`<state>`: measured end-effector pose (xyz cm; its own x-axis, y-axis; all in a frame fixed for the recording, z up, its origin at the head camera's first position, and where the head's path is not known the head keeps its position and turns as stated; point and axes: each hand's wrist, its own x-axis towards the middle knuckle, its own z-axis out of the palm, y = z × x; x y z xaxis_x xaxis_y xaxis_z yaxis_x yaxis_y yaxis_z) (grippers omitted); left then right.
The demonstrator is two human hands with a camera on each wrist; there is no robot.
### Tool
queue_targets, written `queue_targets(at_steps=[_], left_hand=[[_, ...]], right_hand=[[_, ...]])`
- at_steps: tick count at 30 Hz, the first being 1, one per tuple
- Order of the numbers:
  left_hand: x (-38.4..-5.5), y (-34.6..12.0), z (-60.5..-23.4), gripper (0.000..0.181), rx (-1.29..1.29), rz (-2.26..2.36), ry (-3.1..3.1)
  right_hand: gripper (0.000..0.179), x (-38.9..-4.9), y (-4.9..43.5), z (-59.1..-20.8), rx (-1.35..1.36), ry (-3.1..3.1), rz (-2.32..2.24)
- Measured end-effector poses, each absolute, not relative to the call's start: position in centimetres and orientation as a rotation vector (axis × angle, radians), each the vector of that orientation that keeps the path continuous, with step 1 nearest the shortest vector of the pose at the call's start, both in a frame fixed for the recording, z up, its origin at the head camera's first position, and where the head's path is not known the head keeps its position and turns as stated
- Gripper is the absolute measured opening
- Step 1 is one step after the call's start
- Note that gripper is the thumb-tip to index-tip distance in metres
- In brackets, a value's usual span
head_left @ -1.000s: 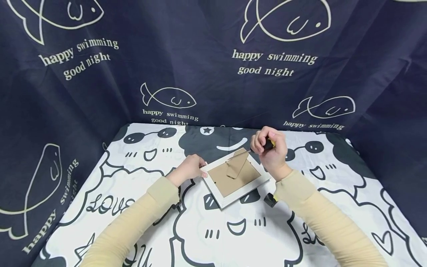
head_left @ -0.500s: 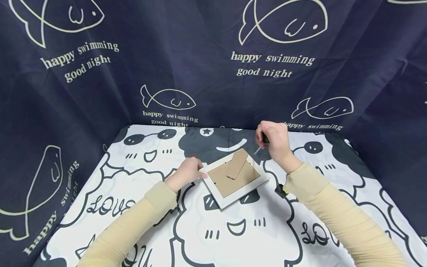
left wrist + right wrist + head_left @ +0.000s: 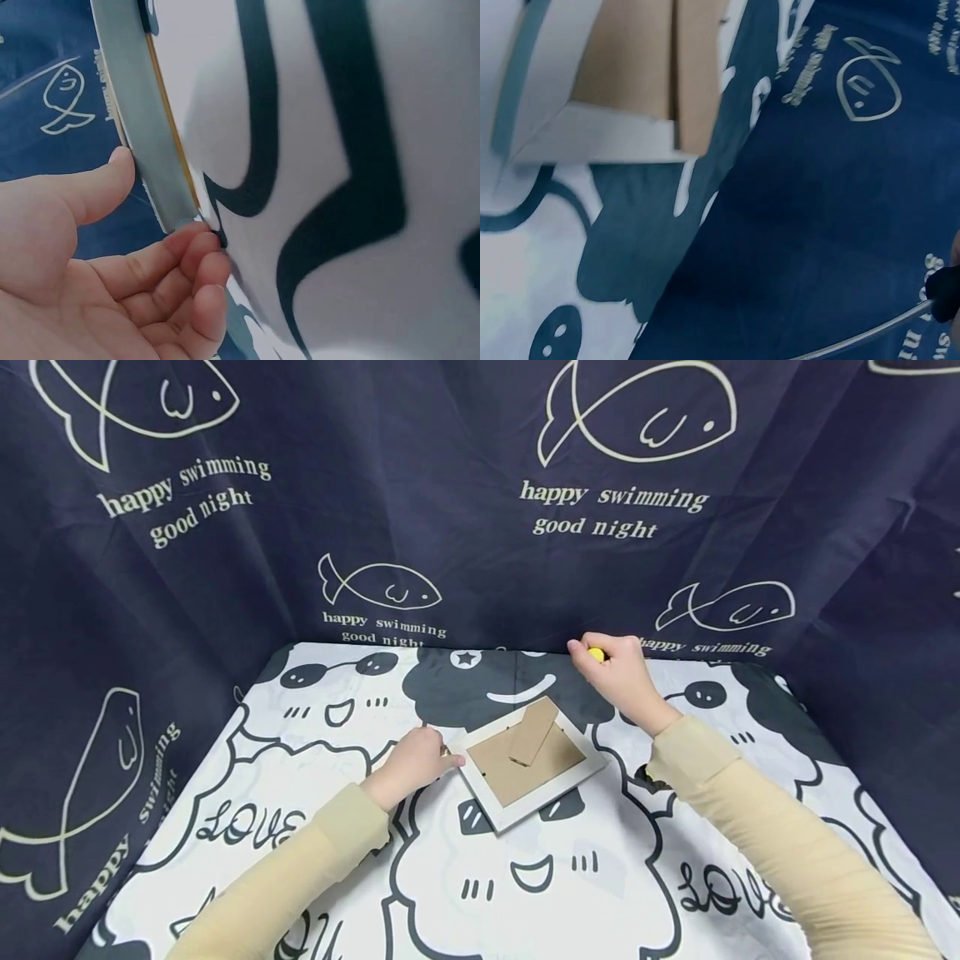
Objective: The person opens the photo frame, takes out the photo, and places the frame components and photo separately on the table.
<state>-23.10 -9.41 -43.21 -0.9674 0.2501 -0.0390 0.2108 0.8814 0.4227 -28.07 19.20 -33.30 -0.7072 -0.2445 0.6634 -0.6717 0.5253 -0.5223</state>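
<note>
A white picture frame (image 3: 517,810) lies face down at a slant, its brown backing board (image 3: 498,772) and folding stand (image 3: 536,731) facing up. At the frame's left corner, my left hand (image 3: 412,766) holds the edge; the left wrist view has the thumb on one side of the frame's side (image 3: 154,112) and curled fingertips at the other. Beyond the frame's right side, my right hand (image 3: 618,672) grips a screwdriver (image 3: 597,654), its yellow handle end showing. In the right wrist view its black handle (image 3: 943,292) and thin metal shaft (image 3: 870,332) show, away from the frame.
A cloth printed with cartoon sheep (image 3: 525,902) covers the table. Dark blue curtains (image 3: 480,468) with fish drawings stand behind and at both sides. A small black-and-yellow object (image 3: 648,775) shows at the right cuff.
The right hand has moved up and right, taking the screwdriver's shaft off the frame's back and turning the handle. The left hand has shifted slightly down and left at the corner; the frame stays nearly put.
</note>
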Motion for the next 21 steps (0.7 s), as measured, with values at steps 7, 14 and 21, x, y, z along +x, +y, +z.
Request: queue_targets(at_steps=[7,14,21], left_hand=[[-21.4,-8.7,-42.4,0.046,0.430,0.549,2.963],[-19.7,-7.7,-41.8,0.044,0.558,0.465,2.993],[-18.5,-6.8,-41.4,0.056,0.641,0.312,3.028]], right_hand=[[0.025,-29.6,19.8,-34.5,0.756,-2.315,0.837],[0.019,-30.8,20.1,-35.6,0.702,-2.571,0.655],[0.017,-32.0,20.4,-37.0,0.647,-2.797,0.505]])
